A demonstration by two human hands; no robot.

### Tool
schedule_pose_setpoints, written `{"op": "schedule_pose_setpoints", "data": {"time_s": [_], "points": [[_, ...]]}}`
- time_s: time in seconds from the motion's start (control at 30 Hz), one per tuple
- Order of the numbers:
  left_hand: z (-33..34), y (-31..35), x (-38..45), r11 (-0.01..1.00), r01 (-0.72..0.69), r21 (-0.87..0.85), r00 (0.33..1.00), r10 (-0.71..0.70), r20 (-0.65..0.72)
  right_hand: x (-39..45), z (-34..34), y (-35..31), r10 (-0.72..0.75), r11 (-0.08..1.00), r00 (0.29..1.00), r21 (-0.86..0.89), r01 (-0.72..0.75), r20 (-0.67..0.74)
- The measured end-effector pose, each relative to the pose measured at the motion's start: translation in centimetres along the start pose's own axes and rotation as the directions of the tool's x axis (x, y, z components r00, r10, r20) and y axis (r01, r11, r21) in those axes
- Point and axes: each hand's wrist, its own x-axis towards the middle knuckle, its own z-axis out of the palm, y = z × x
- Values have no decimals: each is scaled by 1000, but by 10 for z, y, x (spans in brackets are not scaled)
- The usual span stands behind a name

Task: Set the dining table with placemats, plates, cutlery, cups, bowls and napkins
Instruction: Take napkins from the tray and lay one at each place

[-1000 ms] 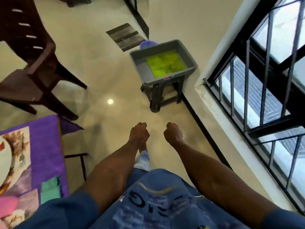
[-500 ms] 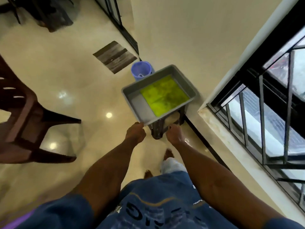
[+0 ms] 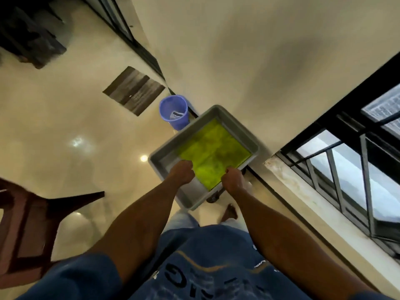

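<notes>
Curled fingers of both hands over grey bin (image 3: 236, 124); purple wastebasket (image 3: 173, 111) just behind.

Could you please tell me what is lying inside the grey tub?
A flat yellow-green mat covers most of the grey tub, with bare floor along one side. Both fists hang over its near edge; anything beneath the mat is hidden.

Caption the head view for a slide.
Both curled hands, left hand and right hand, reach over a grey tub holding yellow-green placemats.
</notes>
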Motion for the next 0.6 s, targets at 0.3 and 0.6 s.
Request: {"op": "schedule_pose_setpoints", "data": {"time_s": [0.3, 0.6], "points": [[-25, -32, 100, 983, -161, 84, 968, 140, 209, 37, 61, -22, 281, 950, 957, 162, -267, -74], [-19, -111, 167, 992, -103, 76, 938, 72, 340, 55, 169, -69, 623, 703, 783, 437, -561, 2]]}}
